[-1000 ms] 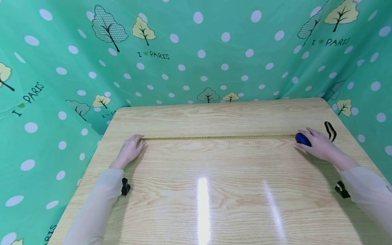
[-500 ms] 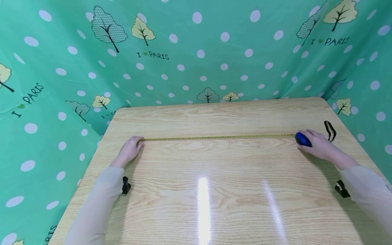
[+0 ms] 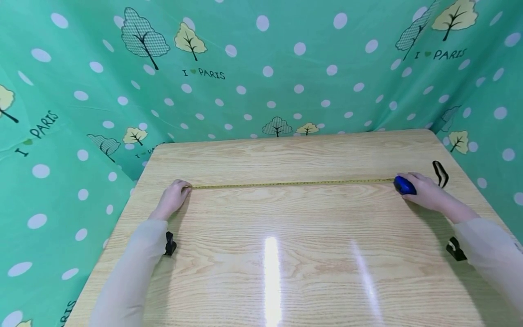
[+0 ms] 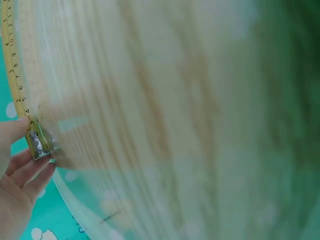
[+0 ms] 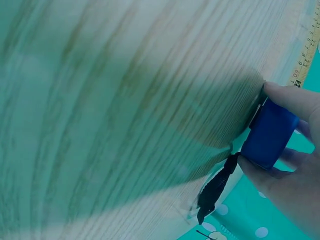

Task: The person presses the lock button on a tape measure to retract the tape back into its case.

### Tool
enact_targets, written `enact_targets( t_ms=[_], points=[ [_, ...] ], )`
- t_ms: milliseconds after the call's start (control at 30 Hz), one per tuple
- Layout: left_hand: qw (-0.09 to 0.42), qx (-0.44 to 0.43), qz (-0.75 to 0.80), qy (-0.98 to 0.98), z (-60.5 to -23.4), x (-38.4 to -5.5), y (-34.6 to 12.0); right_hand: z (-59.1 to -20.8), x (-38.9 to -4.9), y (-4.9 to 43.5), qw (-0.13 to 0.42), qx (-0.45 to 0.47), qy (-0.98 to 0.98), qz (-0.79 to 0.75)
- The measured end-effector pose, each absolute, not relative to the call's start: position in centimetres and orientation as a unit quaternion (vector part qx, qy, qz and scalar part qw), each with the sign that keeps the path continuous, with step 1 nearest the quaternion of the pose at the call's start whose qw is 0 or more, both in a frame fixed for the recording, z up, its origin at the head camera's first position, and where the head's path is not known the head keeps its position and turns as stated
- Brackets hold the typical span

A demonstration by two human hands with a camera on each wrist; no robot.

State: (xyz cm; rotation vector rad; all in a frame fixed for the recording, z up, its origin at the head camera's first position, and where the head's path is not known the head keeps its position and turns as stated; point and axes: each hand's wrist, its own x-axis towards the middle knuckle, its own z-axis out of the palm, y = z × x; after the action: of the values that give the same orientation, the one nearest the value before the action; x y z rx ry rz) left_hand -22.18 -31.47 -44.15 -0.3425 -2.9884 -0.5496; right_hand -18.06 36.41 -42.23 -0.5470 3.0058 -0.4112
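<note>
A yellow tape blade (image 3: 286, 183) runs straight across the table from one hand to the other, pulled out of a blue tape measure (image 3: 404, 185). On the left, my left hand (image 3: 173, 198) pinches the blade's end; the left wrist view shows the thumb on the blade (image 4: 17, 92) near its metal end hook (image 4: 37, 144). At the right my right hand (image 3: 425, 193) grips the blue case, thumb and fingers around it in the right wrist view. A black wrist strap (image 3: 440, 174) hangs off the case and lies on the table behind that hand.
The wood-grain table (image 3: 318, 272) has bright light reflections on its near half. A green curtain (image 3: 245, 54) with white dots and trees encloses the back and sides. Black wrist mounts (image 3: 170, 244) show under both sleeves.
My left fingers have closed onto the end of the blade, where thumb and fingers were spread a second ago. The right hand and the tape case stay nearly in place.
</note>
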Motion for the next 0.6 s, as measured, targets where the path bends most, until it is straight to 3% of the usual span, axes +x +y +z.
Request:
enact_targets(
  t_ms=[333,600],
  points=[
    [0.039,-0.101,-0.174,-0.979,-43.89,-22.33,-31.39,-41.91,-18.44,36.50,0.053,-0.170,0.972,-0.153],
    [0.006,-0.081,-0.192,-0.978,-43.78,-22.24,-31.73,-41.65,-18.35,36.67,0.057,-0.175,0.970,-0.161]
  ],
)
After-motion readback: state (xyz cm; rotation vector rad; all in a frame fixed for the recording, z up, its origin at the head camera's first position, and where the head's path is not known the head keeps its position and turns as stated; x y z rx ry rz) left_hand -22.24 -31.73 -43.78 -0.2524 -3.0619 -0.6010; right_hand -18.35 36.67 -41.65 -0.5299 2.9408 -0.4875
